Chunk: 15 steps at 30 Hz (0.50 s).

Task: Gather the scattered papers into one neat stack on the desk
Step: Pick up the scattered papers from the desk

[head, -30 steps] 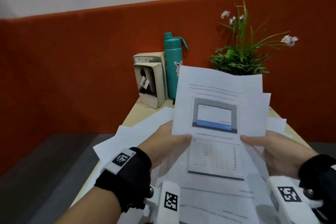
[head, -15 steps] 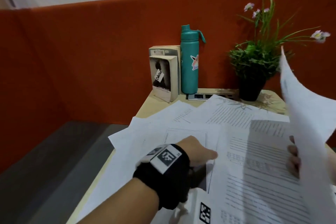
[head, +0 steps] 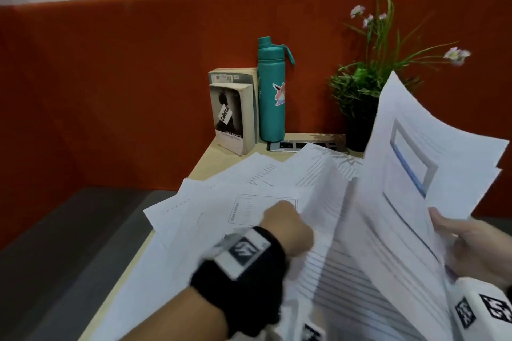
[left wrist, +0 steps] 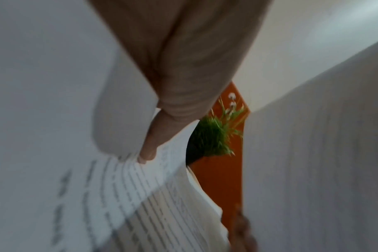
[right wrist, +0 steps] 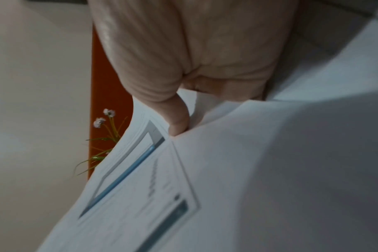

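Several white printed papers (head: 221,196) lie fanned and overlapping across the light wooden desk (head: 219,158). My left hand (head: 288,227) reaches into them and pinches the edge of a text sheet (head: 324,194), which curls up off the pile. In the left wrist view the thumb (left wrist: 151,145) presses on that sheet (left wrist: 140,196); the other fingers are hidden behind it. My right hand (head: 468,238) grips a sheaf of gathered sheets (head: 432,163), tilted up at the right, with a grey and blue screenshot print on top. The right wrist view has the thumb (right wrist: 177,119) on this sheaf (right wrist: 140,179).
At the back of the desk stand two books (head: 235,113), a teal bottle (head: 271,91) and a potted plant (head: 360,97), with a socket strip (head: 302,145) between them. An orange partition (head: 138,77) closes the rear. A grey surface (head: 69,243) lies lower, left of the desk.
My left hand let go of the sheaf, dropped to the desk papers and now lifts a text sheet. The right hand swung the sheaf to the right.
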{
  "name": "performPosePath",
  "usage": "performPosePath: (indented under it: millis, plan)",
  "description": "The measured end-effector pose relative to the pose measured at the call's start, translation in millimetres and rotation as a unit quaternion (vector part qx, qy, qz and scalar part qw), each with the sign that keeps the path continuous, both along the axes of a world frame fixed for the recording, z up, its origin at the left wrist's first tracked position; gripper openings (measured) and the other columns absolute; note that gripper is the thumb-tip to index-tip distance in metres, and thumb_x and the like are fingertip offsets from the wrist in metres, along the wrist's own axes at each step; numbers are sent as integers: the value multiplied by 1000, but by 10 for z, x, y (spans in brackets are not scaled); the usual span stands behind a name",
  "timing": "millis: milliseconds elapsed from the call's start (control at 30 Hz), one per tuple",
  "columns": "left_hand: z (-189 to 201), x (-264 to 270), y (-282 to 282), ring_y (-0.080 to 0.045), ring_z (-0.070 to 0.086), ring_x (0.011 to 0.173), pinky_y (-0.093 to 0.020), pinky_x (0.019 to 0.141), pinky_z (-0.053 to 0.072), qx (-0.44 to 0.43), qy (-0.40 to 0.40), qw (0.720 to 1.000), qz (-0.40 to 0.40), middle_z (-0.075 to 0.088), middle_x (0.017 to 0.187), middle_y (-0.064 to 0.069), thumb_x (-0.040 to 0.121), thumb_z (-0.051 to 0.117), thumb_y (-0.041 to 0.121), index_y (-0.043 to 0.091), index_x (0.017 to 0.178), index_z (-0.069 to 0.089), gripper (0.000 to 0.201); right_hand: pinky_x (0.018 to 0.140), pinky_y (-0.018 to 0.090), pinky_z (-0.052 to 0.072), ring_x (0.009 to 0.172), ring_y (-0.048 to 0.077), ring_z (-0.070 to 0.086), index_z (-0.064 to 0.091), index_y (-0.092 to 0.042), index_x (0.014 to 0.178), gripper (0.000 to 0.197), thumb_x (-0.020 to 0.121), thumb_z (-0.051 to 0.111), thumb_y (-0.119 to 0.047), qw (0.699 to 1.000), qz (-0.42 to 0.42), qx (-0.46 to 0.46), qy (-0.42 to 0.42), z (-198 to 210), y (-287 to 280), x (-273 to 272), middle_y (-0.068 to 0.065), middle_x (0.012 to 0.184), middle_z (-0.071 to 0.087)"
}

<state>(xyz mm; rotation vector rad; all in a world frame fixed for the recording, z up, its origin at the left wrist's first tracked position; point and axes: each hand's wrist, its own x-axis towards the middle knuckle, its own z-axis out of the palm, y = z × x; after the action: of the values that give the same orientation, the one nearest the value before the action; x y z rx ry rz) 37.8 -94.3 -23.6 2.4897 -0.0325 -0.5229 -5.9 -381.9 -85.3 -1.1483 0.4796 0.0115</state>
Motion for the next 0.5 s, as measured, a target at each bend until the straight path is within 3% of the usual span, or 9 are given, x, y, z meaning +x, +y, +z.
performPosePath:
  millis: [67,133,233,300,400,433,500]
  plan:
    - [18,134,349,-32,62,112,-34,76,51,44,-5,998,42,64,123,-18,82,63,11,-1,120,59,40,69,47,59,90,33,74,58,-6,130,108,30,93,-28,999,32,-14,12,184,142,-47,17,116,72]
    - [39,173,644,-33,58,116,-33,85,48,110,8,991,77,60,127,-16,81,63,18,4,122,58,43,65,46,59,84,32,75,58,-7,130,90,46,82,-24,997,34,-61,13,176,204,-19,19,113,72]
    - [11,153,888,-40,42,127,-45,106,36,222,48,969,96,41,140,-18,80,59,30,13,126,53,49,60,47,59,71,31,76,72,-12,108,35,73,68,-16,997,22,-76,4,189,255,20,20,101,76]
    - [11,132,934,-39,37,131,-44,110,32,209,57,971,99,36,143,-18,85,56,28,13,129,51,47,62,48,60,65,30,76,69,-14,102,18,91,55,-11,996,23,-90,14,168,301,41,15,89,78]
    - [48,102,929,-31,41,133,-33,102,36,174,28,981,79,48,139,-14,91,57,22,7,132,50,44,83,63,51,70,35,76,64,-21,104,16,94,53,-14,991,27,-124,41,157,326,16,12,87,79]
    - [51,117,934,-31,46,130,-33,96,41,157,16,984,82,54,136,-13,89,62,19,6,129,52,43,81,64,52,72,36,76,64,-21,104,16,95,52,-15,991,33,-123,43,196,365,-5,13,87,79]
    - [42,135,960,-30,58,116,-32,82,49,87,-15,991,96,61,126,-16,82,69,9,8,112,57,33,60,53,59,64,34,75,62,-17,101,15,96,49,-12,990,35,-128,57,256,407,-35,15,80,79]
